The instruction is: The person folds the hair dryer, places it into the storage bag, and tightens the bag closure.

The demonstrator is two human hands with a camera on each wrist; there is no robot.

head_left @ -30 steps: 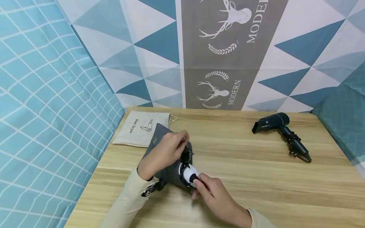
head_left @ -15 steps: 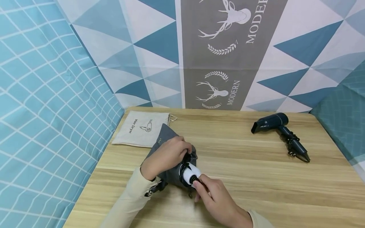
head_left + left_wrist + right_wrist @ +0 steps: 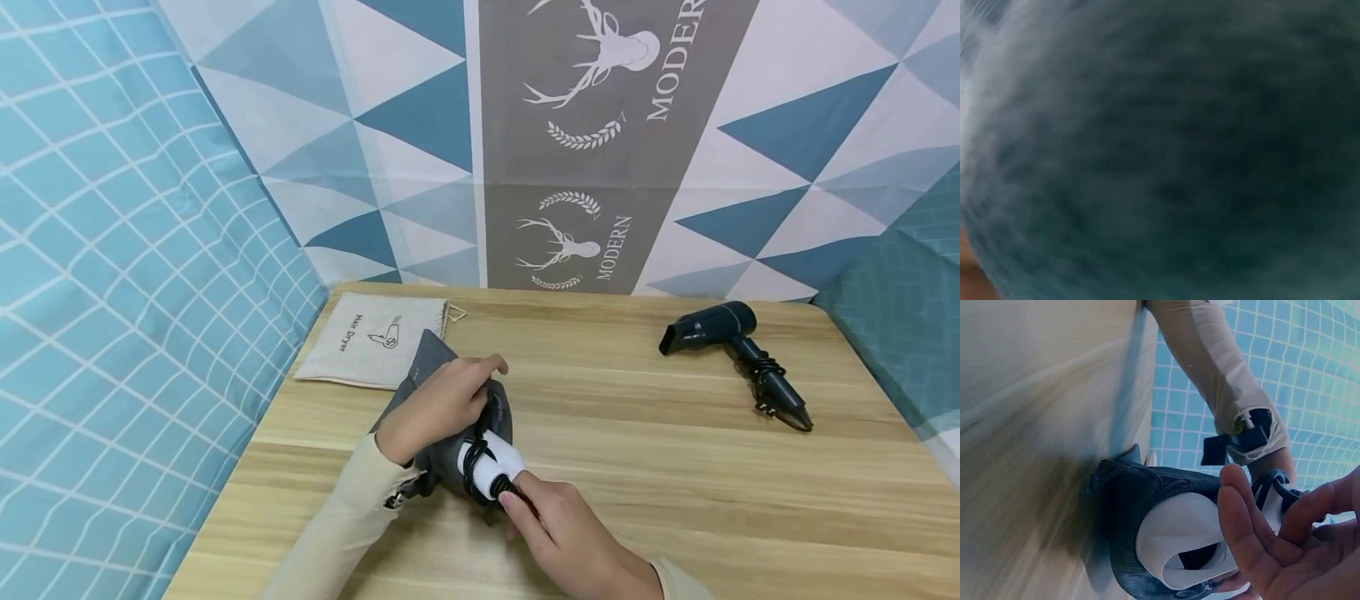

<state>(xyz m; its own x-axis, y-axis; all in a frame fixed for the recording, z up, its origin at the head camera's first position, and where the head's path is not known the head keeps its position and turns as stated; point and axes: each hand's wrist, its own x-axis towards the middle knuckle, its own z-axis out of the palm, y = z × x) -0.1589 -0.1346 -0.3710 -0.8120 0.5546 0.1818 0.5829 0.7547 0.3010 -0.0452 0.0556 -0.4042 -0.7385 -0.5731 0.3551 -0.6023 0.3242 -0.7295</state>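
Observation:
A white hair dryer (image 3: 507, 454) with black cord (image 3: 472, 467) wound round its handle sits partly inside a dark grey drawstring bag (image 3: 429, 357). At the bag's mouth my left hand (image 3: 442, 404) grips the fabric, its index finger stretched out. My right hand (image 3: 573, 533) pinches the cord at the end of the dryer's handle between thumb and fingers. In the right wrist view, the dryer's white rounded head (image 3: 1172, 528) rests in the mouth of the bag (image 3: 1124, 534). Blurred dark fabric (image 3: 1179, 156) fills most of the left wrist view.
A beige cloth bag (image 3: 375, 337) printed "Hair Dryer" lies flat at the table's back left. Toward the back right lies a dark hair dryer (image 3: 712, 325), its cord wrapped round the handle. Wooden table (image 3: 675, 467) below; patterned cloth walls (image 3: 420, 125) stand behind and at the sides.
The white hair dryer's handle has tilted slightly left and toward me, along with my right hand. My left fingers dipped at the bag's mouth, then the index finger lifted away.

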